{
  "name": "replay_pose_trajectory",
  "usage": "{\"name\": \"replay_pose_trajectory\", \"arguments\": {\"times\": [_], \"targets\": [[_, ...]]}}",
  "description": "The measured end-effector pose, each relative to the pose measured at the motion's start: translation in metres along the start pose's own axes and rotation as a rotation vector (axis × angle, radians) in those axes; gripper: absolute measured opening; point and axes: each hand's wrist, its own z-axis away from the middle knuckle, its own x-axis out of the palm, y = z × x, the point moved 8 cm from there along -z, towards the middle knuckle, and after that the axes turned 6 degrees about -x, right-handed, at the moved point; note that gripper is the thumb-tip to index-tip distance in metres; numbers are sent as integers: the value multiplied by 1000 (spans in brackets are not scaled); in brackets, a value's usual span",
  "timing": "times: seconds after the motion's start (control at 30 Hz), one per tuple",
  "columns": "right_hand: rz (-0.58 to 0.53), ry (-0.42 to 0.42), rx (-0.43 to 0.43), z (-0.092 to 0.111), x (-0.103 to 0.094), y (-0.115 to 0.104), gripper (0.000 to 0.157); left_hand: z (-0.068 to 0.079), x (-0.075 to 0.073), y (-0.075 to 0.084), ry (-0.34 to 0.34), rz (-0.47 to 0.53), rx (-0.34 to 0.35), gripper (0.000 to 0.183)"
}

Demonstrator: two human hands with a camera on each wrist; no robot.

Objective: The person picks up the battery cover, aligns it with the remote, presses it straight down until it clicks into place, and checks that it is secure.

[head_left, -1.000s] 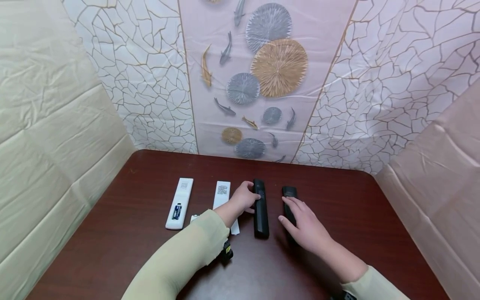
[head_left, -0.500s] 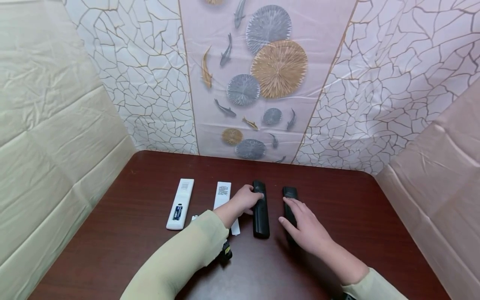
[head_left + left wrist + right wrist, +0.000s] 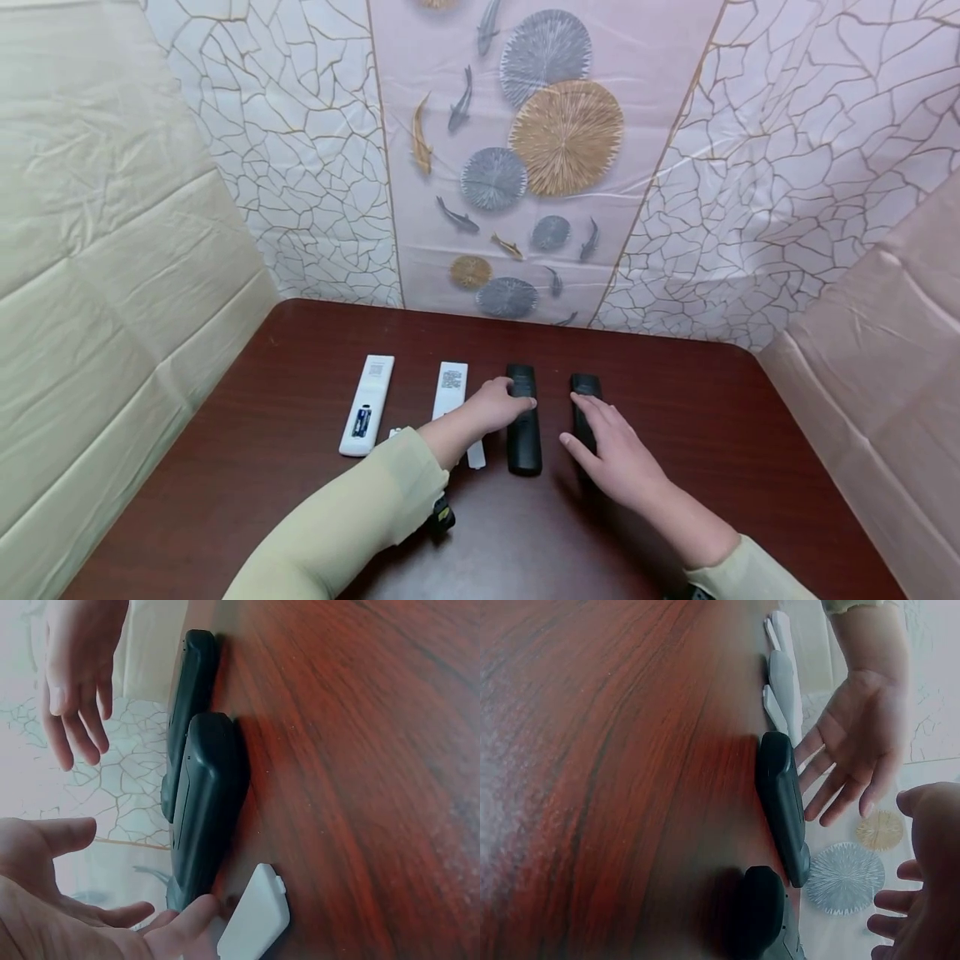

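Two black remotes lie on the table, lengthwise away from the person, roughly parallel and a little apart: the left black remote (image 3: 524, 446) near the table's middle, the right black remote (image 3: 585, 383) to its right. Left hand (image 3: 501, 404) is at the left black remote, open, fingers loosely extended along its left side, thumb over its top in the head view; contact cannot be told. Right hand (image 3: 618, 454) is open too, fingers spread and relaxed, above the right black remote and partly hiding it; the wrist views show a gap between them. Neither hand grips anything. Left of the left hand, a white remote with a printed code (image 3: 451, 385) lies partly under the forearm's line of sight, a flat white piece (image 3: 476, 454) with a small tab near its close end. Farther left, another white remote (image 3: 367, 404) shows blue batteries (image 3: 362, 421) in an uncovered bay. Surface: dark reddish-brown table (image 3: 675, 400), wood-grained, glossy, far corners rounded. Behind it hangs a printed backdrop (image 3: 566, 137), pink centre with grey and gold discs and fish, white crackle pattern either side. Creased pale cloth (image 3: 97, 208) encloses the left; similar pinkish cloth (image 3: 885, 317) the right. Sleeves (image 3: 352, 508) pale yellow-green.
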Motion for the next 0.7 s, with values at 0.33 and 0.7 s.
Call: {"name": "replay_pose_trajectory", "arguments": {"times": [0.33, 0.7], "targets": [[-21, 17, -33, -13, 7, -7, 66, 16, -24, -3, 20, 42, 61, 66], [-49, -7, -75, -31, 27, -33, 65, 36, -60, -18, 67, 33, 74, 67]]}}
